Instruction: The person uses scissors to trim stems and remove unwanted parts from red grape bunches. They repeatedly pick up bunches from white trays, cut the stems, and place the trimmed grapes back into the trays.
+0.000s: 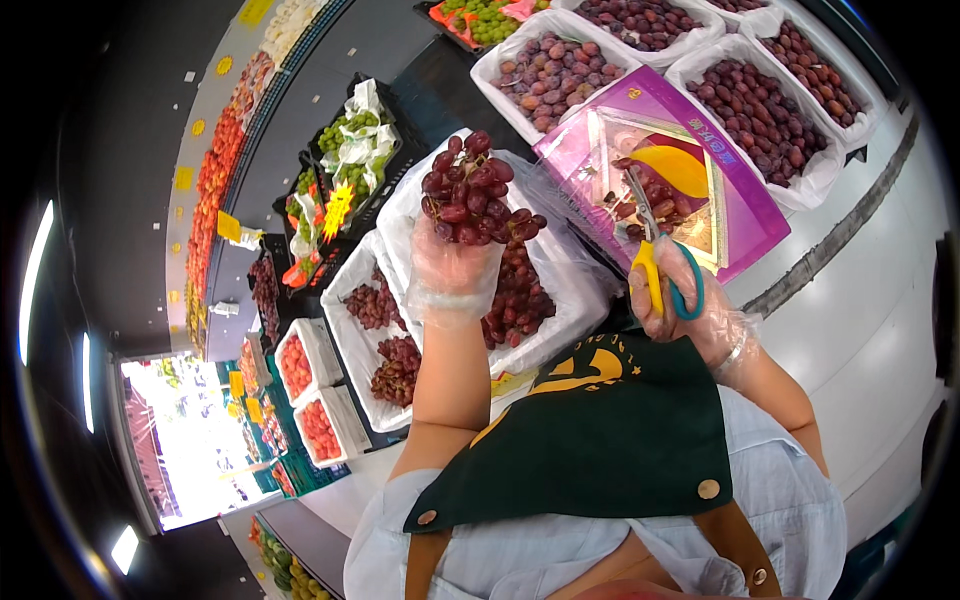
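A bunch of red grapes (470, 190) rests in my left hand (452, 270), which wears a clear plastic glove and is closed under the bunch. Beneath it, a white lined crate (580, 300) holds more red grapes (520, 300). My right hand (680, 300), also gloved, grips scissors (655, 262) with one yellow and one teal handle. Their blades point away from me, over a purple box (740, 235) with an opening in its top. Inside that opening lie some loose red grapes (668, 205) and a yellow piece (672, 168).
White lined crates of dark plums (755, 115) stand at the far right. Another white crate (345, 320) with red grape bunches sits to the left, near boxes of orange-red fruit (320, 432). Green grapes (350, 140) fill black crates farther left. A dark green apron (600, 430) covers my front.
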`<state>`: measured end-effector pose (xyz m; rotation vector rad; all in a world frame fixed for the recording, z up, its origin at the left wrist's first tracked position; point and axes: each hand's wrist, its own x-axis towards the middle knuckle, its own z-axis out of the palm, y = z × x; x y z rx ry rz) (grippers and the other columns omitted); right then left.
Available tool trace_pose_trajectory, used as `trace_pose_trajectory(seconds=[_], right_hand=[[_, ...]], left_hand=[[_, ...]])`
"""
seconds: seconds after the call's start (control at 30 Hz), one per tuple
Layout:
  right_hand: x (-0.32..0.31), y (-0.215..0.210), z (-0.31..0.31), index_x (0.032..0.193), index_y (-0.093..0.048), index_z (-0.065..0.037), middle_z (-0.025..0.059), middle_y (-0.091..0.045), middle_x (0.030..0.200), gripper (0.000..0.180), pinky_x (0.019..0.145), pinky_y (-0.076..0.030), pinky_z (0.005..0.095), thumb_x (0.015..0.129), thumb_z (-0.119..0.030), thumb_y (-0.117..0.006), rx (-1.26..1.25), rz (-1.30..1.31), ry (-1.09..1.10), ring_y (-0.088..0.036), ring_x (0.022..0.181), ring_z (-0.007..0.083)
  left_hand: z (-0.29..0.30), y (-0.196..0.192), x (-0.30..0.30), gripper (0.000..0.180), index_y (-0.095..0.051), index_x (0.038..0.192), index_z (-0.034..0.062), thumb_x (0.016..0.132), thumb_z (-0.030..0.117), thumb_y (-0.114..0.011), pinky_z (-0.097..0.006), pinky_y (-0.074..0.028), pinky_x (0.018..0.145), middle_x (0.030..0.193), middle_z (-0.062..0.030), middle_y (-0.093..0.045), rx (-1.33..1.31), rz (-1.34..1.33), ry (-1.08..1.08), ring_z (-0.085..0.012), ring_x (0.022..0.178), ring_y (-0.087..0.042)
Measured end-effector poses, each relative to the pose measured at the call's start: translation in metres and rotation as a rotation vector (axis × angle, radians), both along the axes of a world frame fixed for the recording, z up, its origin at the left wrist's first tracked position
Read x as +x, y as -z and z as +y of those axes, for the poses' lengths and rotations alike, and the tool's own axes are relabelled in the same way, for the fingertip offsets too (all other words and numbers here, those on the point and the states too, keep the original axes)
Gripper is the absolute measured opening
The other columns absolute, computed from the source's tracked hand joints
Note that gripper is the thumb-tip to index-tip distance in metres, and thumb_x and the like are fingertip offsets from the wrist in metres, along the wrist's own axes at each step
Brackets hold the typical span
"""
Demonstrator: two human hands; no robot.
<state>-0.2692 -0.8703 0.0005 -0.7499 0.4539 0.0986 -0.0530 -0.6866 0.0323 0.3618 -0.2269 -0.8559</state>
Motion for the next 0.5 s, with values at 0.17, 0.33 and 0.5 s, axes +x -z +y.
trace_pose_trajectory(seconds=[0.17,0.33,0.5], right_hand=[[0.003,-0.01,0.008,0.103,-0.051,-0.001,0.0026,-0.053,0.093,0.01,0.074,-0.049,0.0156,0.1,-0.01,-0.047,-0.09,0.006,-0.057,-0.058,0.086,0.009],[0.005,-0.003,0.012,0.107,-0.054,-0.003,0.0056,-0.059,0.097,0.014,0.071,-0.051,0.0196,0.098,-0.014,-0.053,0.006,-0.002,-0.088,-0.06,0.087,0.0117],[0.01,0.011,0.02,0.107,-0.056,-0.005,0.0056,-0.064,0.085,0.032,0.064,-0.051,0.0231,0.097,-0.035,-0.056,0.177,0.035,-0.137,-0.063,0.075,0.0122]], left_hand=[[0.014,-0.01,-0.006,0.046,-0.042,0.139,-0.0055,0.099,0.018,-0.04,-0.037,-0.055,0.073,0.12,-0.0258,-0.057,0.108,-0.016,-0.12,-0.0275,0.095,-0.059],[0.021,-0.019,-0.009,0.044,-0.045,0.135,-0.0071,0.099,0.017,-0.041,-0.029,-0.049,0.068,0.121,-0.0287,-0.055,0.057,0.136,-0.149,-0.0247,0.085,-0.055],[0.034,-0.016,-0.021,0.043,-0.046,0.135,-0.0054,0.101,0.018,-0.037,-0.034,-0.052,0.081,0.125,-0.0237,-0.056,0.278,-0.176,-0.348,-0.03,0.104,-0.058]])
